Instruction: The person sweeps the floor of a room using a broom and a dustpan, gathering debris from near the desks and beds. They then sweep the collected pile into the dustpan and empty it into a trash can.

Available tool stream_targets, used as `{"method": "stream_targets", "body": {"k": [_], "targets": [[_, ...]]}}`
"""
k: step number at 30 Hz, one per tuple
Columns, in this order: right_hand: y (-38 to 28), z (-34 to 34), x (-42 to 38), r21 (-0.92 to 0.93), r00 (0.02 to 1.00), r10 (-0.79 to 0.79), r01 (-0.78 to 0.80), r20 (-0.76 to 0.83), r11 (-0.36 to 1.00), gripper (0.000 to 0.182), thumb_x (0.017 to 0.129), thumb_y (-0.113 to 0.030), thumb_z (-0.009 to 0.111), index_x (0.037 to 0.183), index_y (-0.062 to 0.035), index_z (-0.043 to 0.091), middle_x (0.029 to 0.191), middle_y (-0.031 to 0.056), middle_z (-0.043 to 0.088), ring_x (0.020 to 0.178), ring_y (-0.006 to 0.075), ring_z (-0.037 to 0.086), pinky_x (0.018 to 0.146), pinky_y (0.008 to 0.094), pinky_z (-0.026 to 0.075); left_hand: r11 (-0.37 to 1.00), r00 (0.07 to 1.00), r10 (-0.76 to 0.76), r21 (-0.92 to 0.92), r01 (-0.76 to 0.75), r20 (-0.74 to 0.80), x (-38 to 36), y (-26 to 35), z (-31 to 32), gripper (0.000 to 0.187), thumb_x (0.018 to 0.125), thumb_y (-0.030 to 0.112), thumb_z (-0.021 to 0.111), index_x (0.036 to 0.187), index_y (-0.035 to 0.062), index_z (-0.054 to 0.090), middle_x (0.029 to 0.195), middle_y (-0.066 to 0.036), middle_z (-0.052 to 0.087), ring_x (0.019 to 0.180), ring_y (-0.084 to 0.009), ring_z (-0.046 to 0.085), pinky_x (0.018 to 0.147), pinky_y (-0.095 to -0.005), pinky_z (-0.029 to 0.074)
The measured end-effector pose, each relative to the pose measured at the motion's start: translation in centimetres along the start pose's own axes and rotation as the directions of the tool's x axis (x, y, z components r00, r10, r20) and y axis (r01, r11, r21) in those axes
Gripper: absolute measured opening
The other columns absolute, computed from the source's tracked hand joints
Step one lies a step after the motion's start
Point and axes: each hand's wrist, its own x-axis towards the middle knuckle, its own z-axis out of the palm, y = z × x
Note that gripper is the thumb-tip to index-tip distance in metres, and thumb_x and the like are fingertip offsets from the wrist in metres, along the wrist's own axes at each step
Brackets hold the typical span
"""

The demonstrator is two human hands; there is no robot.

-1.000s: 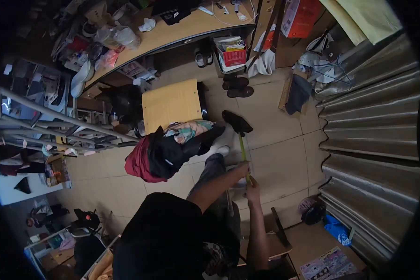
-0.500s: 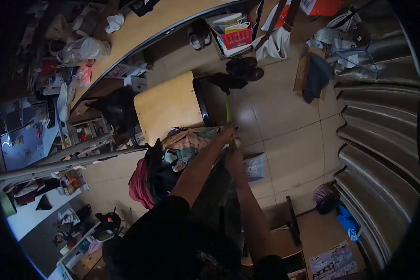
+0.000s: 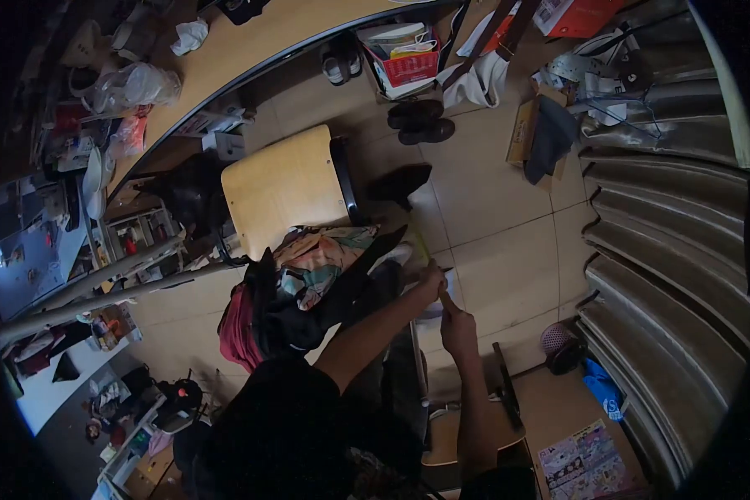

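Both hands are on one thin stick, its lower part greenish-yellow and blurred. My left hand (image 3: 430, 282) is closed round it in front, near the middle of the view. Just behind and to the right, my right hand (image 3: 457, 328) is closed on its tan end. Beyond the hands the stick (image 3: 423, 247) slants up and left over the tiled floor. A dark pointed thing (image 3: 402, 185) lies on the floor near its far end. Clothes (image 3: 321, 258) are heaped over a wooden chair (image 3: 287, 183) to the left of my left hand.
Dark shoes (image 3: 422, 122) stand beyond the chair, near a red basket (image 3: 412, 68) of papers. A cardboard box (image 3: 522, 129) holds dark cloth. Grey curtains (image 3: 667, 217) hang at the right. A second chair (image 3: 467, 429) is beside my right arm. Tiled floor (image 3: 500, 250) lies ahead.
My hands have moved right and nearer to me, with the stick. The dark pointed thing now lies apart from the shoes, closer to me. The view has shifted slightly.
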Motion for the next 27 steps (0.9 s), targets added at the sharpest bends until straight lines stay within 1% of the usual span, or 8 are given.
{"method": "stream_targets", "body": {"k": [4,6,9,12,18,22,24,27], "targets": [[-0.5,-0.2,0.5,0.055,0.997,0.007,-0.002,-0.079,0.998,0.041,0.079,-0.008,0.038,0.12,-0.0109,0.036,0.062,0.0182,0.053,0.046,0.0279,0.05,0.042,0.0327,0.039,0.985,0.965,0.169,0.006,-0.173,0.2,-0.5,1.4,-0.2,0.025,0.081,0.027,0.043,0.069,0.0059,0.039,0.05,-0.005,0.039,0.038,-0.0174,0.037,0.036,-0.0303,0.031],[-2.4,-0.5,1.1,0.71,0.93,0.278,-0.365,0.242,0.602,0.041,0.083,-0.017,0.037,0.123,-0.0128,0.031,0.065,0.0071,0.051,0.039,0.0114,0.041,0.037,0.0216,0.032,0.867,0.925,0.318,0.333,-0.372,0.207,0.7,2.6,-0.7,0.022,0.079,0.025,0.045,0.07,0.0055,0.041,0.05,-0.005,0.039,0.041,-0.0173,0.04,0.037,-0.0314,0.033],[-3.8,1.6,3.2,0.914,0.902,0.231,-0.394,0.364,0.1,0.039,0.085,-0.023,0.035,0.121,-0.0131,0.031,0.069,-0.0005,0.044,0.041,0.0022,0.032,0.037,0.0146,0.024,0.799,0.877,0.469,0.375,-0.47,0.101,-0.9,6.7,-0.1,0.015,0.074,0.02,0.046,0.066,0.0065,0.046,0.054,-0.006,0.045,0.042,-0.0213,0.046,0.04,-0.0336,0.038],[-7.5,1.8,6.4,0.92,0.905,0.212,-0.388,0.37,0.051,0.031,0.084,-0.024,0.036,0.113,-0.0126,0.036,0.066,-0.0008,0.042,0.042,0.004,0.034,0.036,0.0154,0.024,0.698,0.83,0.469,0.45,-0.557,0.3,1.8,11.2,-2.3,0.015,0.069,0.018,0.051,0.061,0.0048,0.05,0.056,-0.009,0.05,0.048,-0.0193,0.049,0.042,-0.0343,0.038],[-12.0,6.3,15.0,0.928,0.922,-0.114,-0.365,0.371,0.069,0.025,0.083,-0.027,0.039,0.103,-0.0116,0.04,0.063,-0.0011,0.04,0.048,0.0072,0.038,0.037,0.0193,0.027,0.737,0.822,0.446,0.376,-0.562,0.355,3.5,22.3,-5.1,0.016,0.077,0.019,0.05,0.072,0.004,0.049,0.062,-0.006,0.048,0.051,-0.0143,0.045,0.044,-0.029,0.036],[-13.7,9.3,17.1,0.928,0.944,0.076,-0.329,0.32,0.176,0.03,0.082,-0.029,0.04,0.105,-0.0095,0.039,0.066,0.0051,0.047,0.053,0.0141,0.047,0.041,0.0269,0.035,0.896,0.918,0.229,0.298,-0.329,0.324,2.8,24.5,-6.1,0.019,0.079,0.022,0.048,0.078,0.0029,0.05,0.066,-0.005,0.049,0.056,-0.0134,0.046,0.048,-0.0266,0.038],[-13.6,10.1,16.6,0.785,0.975,-0.004,0.18,-0.22,0.593,0.034,0.081,-0.026,0.042,0.106,-0.0047,0.037,0.075,0.0159,0.053,0.066,0.0253,0.055,0.05,0.0353,0.04,0.927,0.922,0.173,0.26,-0.271,0.345,2.1,23.7,-6.7,0.021,0.079,0.023,0.047,0.079,0.0023,0.05,0.067,-0.005,0.049,0.055,-0.0133,0.046,0.048,-0.0257,0.038],[-11.5,9.5,14.0,0.531,0.959,-0.172,0.268,-0.224,0.804,0.036,0.08,-0.023,0.041,0.107,-0.0004,0.035,0.082,0.0222,0.053,0.075,0.0317,0.054,0.057,0.0396,0.041,0.748,0.773,0.352,0.338,-0.572,0.528,0.3,20.3,-6.2,0.024,0.081,0.026,0.045,0.086,0.0019,0.048,0.064,-0.005,0.046,0.053,-0.013,0.045,0.046,-0.0245,0.037]]}}
